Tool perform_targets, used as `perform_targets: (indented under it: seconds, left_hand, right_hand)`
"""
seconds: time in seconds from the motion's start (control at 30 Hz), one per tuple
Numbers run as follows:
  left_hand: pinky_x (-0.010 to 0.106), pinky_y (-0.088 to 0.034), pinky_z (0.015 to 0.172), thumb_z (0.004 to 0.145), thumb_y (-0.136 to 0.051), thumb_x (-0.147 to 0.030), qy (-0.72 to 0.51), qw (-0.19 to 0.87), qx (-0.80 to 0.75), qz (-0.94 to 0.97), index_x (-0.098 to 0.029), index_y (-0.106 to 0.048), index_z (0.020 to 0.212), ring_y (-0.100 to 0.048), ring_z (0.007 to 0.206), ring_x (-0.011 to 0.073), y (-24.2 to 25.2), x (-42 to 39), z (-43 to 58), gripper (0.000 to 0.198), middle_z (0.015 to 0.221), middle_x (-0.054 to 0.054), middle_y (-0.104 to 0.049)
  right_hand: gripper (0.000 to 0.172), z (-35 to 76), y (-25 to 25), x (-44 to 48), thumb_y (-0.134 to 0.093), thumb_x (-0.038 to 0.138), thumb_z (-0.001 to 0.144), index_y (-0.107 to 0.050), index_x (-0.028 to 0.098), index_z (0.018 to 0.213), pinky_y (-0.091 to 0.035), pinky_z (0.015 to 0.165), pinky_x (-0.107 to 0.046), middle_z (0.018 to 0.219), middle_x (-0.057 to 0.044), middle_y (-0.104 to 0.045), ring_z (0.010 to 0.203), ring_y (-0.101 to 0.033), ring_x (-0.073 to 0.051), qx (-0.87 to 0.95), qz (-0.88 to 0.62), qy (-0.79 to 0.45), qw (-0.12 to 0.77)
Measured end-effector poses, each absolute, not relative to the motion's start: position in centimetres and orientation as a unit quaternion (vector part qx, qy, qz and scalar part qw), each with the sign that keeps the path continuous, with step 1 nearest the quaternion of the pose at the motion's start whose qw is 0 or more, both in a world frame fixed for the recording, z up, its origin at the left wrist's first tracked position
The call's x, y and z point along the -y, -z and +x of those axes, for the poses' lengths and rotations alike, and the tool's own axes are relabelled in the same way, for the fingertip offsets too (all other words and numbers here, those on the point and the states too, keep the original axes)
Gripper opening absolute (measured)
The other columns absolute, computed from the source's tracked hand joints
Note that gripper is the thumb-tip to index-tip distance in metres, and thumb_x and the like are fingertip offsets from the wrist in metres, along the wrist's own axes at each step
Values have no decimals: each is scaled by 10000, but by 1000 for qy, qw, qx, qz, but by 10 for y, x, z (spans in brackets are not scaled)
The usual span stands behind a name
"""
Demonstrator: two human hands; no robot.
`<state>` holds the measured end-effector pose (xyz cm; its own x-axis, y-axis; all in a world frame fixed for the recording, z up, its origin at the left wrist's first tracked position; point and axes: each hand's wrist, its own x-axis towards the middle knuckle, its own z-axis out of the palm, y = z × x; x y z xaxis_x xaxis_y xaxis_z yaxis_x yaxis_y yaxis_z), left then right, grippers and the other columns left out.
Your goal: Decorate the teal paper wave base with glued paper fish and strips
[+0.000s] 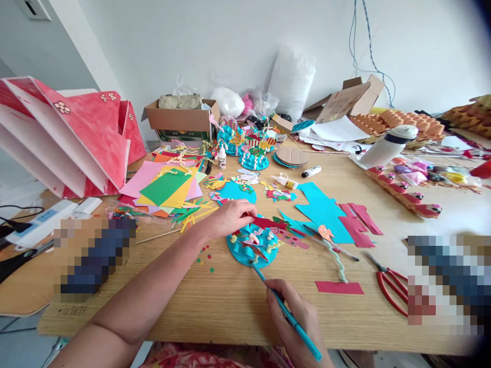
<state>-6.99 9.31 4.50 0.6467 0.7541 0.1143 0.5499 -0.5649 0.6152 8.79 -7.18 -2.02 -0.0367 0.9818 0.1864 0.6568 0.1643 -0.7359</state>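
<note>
My left hand point(238, 213) is closed, thumb and fingers pinching a piece of red paper point(264, 223) above a round blue paper craft point(235, 251). Curled blue strips and small twisted pieces stand on that craft. In my right hand point(293, 314) is a turquoise pen point(278, 298), slanted so that its tip meets the craft's near edge. A pink dotted paper cutout point(291, 237) lies just right of the red paper. To the right, an orange paper fish point(326, 232) tops a pale twisted stem above a red paper strip point(339, 288).
Red-handled pliers point(389, 283) lie at the right, near blue paper sheets point(326, 212). Coloured paper point(164, 189) is stacked at the left. Glue bottles point(286, 181), finished fish crafts point(253, 161), a cardboard box point(182, 120) and egg trays point(399, 125) stand farther back.
</note>
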Motion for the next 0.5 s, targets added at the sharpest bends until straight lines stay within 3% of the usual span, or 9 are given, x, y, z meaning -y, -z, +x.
perform_targets:
  seconds: [0.17,0.5]
  left_hand:
    - [191,-375,626,773,-512,-128,-187,272,-376,866,-147,-592,763,-510,700,108,-44,-93,-70,82,758,-5,-549]
    - [194,-373,642,777,-510,-133,-190,273,-369,868,-152,-585,754,-513,711,110,-43,-94,-70,81,756,-7,-548]
  right_hand:
    - [175,87,23,73,-424,293,814,-581,217,814,-422,541,-209,648,6,-606,574,-573,-125,651,-618,-232,375]
    - [140,93,31,74,-439,169,799,-560,211,857,-420,565,-199,713,-2,-574,640,-556,-109,705,-542,-213,404]
